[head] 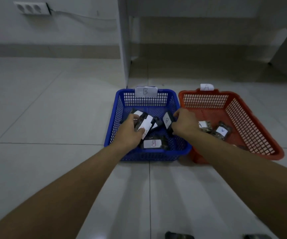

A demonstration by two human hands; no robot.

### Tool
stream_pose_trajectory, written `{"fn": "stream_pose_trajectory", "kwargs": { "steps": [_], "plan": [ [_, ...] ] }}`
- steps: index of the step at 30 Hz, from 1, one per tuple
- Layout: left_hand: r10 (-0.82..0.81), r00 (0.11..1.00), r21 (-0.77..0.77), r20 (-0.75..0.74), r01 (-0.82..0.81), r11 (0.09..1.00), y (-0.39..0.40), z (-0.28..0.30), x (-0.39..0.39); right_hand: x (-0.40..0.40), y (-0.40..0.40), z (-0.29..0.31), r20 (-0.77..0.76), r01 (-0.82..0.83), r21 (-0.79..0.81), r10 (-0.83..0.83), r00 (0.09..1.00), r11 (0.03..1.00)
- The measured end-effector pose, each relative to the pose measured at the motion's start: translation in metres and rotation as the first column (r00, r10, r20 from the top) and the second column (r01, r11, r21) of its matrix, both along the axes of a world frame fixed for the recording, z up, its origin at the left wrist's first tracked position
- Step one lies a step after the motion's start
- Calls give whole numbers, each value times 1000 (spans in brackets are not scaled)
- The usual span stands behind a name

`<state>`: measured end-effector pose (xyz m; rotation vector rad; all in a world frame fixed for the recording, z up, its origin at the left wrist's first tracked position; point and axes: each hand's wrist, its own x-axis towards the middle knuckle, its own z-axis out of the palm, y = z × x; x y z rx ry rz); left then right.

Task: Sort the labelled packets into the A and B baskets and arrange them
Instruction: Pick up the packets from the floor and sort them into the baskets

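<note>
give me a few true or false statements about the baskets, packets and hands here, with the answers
1. The blue basket carries the B tag. True.
2. Both hands are inside the red basket. False: the left hand and right hand are both in the blue basket.
3. The left hand grips a packet with a white label. True.
4. The red basket holds no packets. False: at least two lie in it, one an A-labelled packet.
5. The baskets sit on a wooden table. False: they sit on a tiled floor.
</note>
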<state>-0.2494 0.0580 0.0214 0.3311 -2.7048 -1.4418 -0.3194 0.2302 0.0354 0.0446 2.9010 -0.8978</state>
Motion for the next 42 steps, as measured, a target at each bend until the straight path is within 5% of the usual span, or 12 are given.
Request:
{"fn": "stream_pose_trajectory", "kwargs": {
  "steps": [7,13,16,27,34,39,42],
  "plan": [
    [-140,989,-374,-52,111,921,-3,-20,-11,36,17,2,-198,-105,-168,71,978,980],
    [-143,940,-430,-310,-4,903,-32,-15,31,85,1,-5,-259,-295,-206,238,936,933],
    [-164,937,-452,-309,7,892,-62,-19,74,112,-23,-7,-270,-428,-153,379,885,890],
    [-124,981,-457,147,179,872,-166,-47,237,211,-131,-48,143,-816,22,806,575,578],
    [-23,975,-587,222,153,795,-208,-49,292,284,-163,-81,126,-951,3,943,307,309],
    [267,740,-557,617,170,813,-242,-53,309,303,-171,-90,77,-931,24,928,364,363],
    [300,698,-508,650,105,855,-249,-63,313,293,-165,-89,53,-907,-20,906,420,421]
  ]
}}
